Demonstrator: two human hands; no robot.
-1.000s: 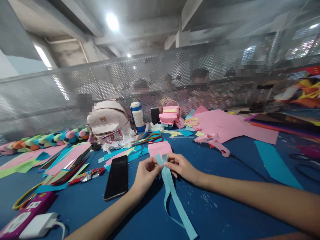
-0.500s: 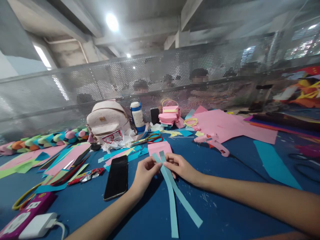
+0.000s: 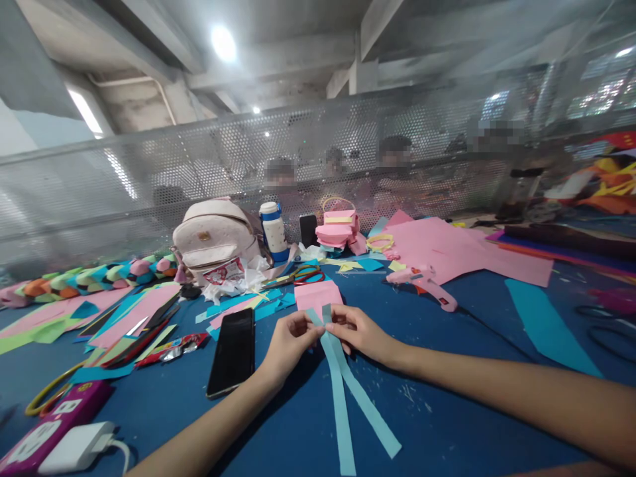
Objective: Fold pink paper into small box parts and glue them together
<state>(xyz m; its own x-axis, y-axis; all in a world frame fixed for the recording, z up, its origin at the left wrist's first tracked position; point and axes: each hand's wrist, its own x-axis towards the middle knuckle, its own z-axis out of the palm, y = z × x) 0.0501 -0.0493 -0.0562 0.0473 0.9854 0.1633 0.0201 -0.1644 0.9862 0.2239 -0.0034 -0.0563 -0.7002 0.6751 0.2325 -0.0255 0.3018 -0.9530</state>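
Two light-blue paper strips (image 3: 340,397) cross near their upper ends, and their long tails spread apart toward me over the blue table. My left hand (image 3: 293,341) pinches the strips at the crossing from the left. From the right, my right hand (image 3: 360,334) pinches them at the same spot, its thumb almost meeting the left one. Just beyond the fingers lies a pink paper piece (image 3: 318,293), partly covered by the strip ends and my hands. A black phone (image 3: 231,354) rests on the table left of my left hand.
A pink glue gun (image 3: 422,281) with a black cord lies to the right. Scissors (image 3: 301,275), a bottle (image 3: 273,232), a white backpack (image 3: 216,235) and a pink paper bag (image 3: 339,228) stand or lie at the back. At left is a purple power strip (image 3: 64,424).
The strips' tails have shifted slightly, and their upper ends have tilted a little. Both hands keep their pinch at almost the same place.
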